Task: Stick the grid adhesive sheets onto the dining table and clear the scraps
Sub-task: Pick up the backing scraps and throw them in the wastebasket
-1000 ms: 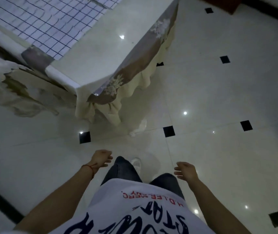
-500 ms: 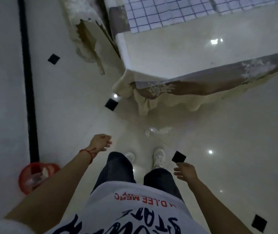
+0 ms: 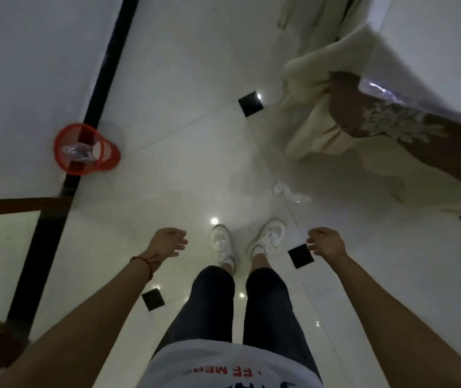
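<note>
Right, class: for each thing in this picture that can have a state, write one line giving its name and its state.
left hand: empty, fingers loosely curled
right hand: empty, fingers loosely curled
red basket: upright on the floor, clear plastic rubbish inside
white scrap: lying crumpled on the floor near the tablecloth
tablecloth: hanging over the table corner, bunched in folds

Home dining rm: tiled floor [image 3: 184, 88], clothed table [image 3: 391, 121], wastebasket [image 3: 111, 158].
</note>
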Available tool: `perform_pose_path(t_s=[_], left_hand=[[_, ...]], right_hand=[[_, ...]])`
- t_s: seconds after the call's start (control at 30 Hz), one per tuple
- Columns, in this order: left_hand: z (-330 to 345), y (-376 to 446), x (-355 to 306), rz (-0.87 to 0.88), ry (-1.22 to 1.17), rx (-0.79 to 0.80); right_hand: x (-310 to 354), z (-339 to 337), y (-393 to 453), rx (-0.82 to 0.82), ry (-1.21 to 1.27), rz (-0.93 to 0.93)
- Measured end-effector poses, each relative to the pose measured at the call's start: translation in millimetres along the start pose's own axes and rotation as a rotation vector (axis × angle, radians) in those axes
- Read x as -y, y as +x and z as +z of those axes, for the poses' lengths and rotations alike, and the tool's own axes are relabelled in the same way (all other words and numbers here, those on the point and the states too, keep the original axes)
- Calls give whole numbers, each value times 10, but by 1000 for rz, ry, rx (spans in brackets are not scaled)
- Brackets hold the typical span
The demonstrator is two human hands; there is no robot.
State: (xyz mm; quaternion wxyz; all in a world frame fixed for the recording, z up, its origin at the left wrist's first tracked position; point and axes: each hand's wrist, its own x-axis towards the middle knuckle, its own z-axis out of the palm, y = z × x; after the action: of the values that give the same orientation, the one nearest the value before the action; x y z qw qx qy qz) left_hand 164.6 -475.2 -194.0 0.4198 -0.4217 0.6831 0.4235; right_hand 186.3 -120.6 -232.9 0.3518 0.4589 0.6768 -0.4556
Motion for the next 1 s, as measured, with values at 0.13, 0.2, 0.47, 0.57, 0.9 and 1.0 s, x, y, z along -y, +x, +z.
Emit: perform_pose_path(t_s=[0.13,0.2,0.47,0.57,0.9,1.0], left_hand=[[152,557,173,28,0,34],[235,913,285,26,-10,43],[496,2585,979,-30,-55,-28],[638,3159,1258,-53,-70,-38],[1005,4182,1936,-47,-15,-38],[1051,4289,2033,-62,-4,-39]], right_hand=[[42,428,520,18,-62,-37],[29,670,854,27,-111,-59],[-74,1407,2608,-35,-341,-152],[-151,1616,3277,-109,-439,-215],[-648,2194,4835,-289,-684,-298],[-713,2317,5011,-383,-725,-347]])
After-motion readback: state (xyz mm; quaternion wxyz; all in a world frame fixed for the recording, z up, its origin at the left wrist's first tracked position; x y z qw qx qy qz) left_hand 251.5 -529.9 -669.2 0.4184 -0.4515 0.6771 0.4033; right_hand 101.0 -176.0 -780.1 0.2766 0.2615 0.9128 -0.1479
